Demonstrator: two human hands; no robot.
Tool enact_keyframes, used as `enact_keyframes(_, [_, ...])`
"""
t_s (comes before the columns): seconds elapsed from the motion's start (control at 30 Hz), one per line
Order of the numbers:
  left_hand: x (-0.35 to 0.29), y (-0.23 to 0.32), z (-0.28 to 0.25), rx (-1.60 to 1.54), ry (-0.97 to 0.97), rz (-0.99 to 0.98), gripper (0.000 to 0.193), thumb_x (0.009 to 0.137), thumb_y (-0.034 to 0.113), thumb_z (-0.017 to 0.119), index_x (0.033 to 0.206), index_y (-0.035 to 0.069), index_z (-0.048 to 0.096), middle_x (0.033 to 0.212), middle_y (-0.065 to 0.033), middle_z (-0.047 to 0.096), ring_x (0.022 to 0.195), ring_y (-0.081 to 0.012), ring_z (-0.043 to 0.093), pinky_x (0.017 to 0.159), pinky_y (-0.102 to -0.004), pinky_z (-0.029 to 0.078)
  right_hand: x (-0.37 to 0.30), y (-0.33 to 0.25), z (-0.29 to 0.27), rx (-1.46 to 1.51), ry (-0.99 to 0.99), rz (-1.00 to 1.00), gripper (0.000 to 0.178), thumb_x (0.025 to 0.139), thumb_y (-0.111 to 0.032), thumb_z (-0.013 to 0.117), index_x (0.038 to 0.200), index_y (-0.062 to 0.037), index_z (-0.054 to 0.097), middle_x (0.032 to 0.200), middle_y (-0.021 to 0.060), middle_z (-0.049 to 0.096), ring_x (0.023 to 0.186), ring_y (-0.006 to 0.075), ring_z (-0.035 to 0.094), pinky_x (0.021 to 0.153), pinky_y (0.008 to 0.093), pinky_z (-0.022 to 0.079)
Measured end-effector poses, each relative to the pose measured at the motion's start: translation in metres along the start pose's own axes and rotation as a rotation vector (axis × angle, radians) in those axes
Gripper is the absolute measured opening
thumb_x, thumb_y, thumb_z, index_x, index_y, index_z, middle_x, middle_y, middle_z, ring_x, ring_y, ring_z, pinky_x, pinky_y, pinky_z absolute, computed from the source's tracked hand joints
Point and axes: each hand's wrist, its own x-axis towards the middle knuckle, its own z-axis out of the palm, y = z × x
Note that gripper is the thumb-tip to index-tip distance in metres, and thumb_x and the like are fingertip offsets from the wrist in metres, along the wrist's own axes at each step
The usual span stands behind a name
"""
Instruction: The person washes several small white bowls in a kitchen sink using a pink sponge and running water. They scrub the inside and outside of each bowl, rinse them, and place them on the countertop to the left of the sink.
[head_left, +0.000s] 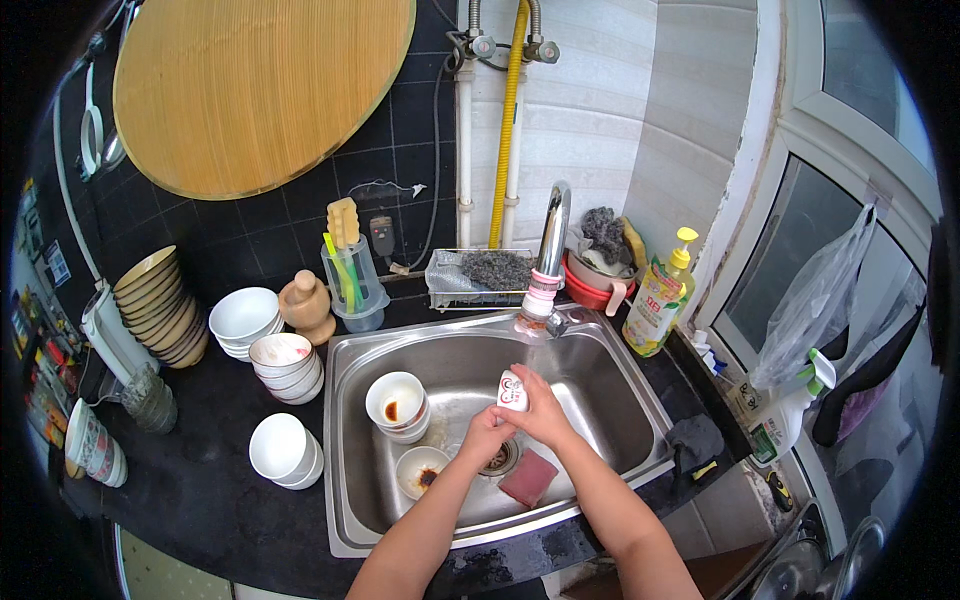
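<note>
White bowls (pixel 288 452) stand stacked on the dark counter (pixel 200 490), to my left of a steel sink (pixel 338 460). Inside it, brown-stained bowls (pixel 394 402) rest along the left. Right of them, the left hand (pixel 487 436) and right hand (pixel 541 408) pinch a small white printed vessel (pixel 512 391), held over the basin near the tap (pixel 552 240); fingers hide too much to tell cup from bowl. Holding it low, with a firm two-handed grip, and turning it slowly should guard against slips.

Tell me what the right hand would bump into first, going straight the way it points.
The right hand would probably meet the sink's back wall, left of the tap, though its height is unclear.
</note>
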Motion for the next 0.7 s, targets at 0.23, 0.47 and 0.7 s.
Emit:
enact_keyframes(0.23, [-0.008,0.014,0.011,0.314,-0.128,0.028,0.029,0.078,0.009,0.062,0.106,0.004,0.054,0.093,-0.0018,0.060,0.086,-0.0085,0.054,0.075,-0.0234,0.043,0.009,0.023,-0.002,0.611,0.068,0.471,0.056,0.069,-0.034,0.071,0.109,0.0018,0.051,0.094,0.0113,0.059,0.082,0.0184,0.058,0.077,0.0290,0.044])
enact_keyframes(0.47, [-0.012,0.030,0.016,-0.145,-0.161,-0.162,0.037,0.082,0.010,0.057,0.117,0.003,0.045,0.111,-0.0065,0.054,0.099,-0.0181,0.054,0.087,-0.0350,0.044,0.009,0.047,-0.009,0.952,-0.025,0.840,0.052,0.082,-0.050,0.047,0.107,-0.0045,0.053,0.097,0.0084,0.060,0.084,0.0172,0.059,0.066,0.0276,0.048])
enact_keyframes(0.7, [-0.018,0.063,0.009,-0.733,-0.112,-0.024,0.038,0.088,0.019,0.048,0.121,0.002,0.039,0.122,-0.0126,0.045,0.114,-0.0270,0.044,0.093,-0.0444,0.041,0.008,0.020,-0.010,1.191,-0.229,0.713,0.056,0.086,-0.051,0.040,0.118,-0.0055,0.046,0.108,0.0089,0.056,0.097,0.0188,0.056,0.079,0.0297,0.048])
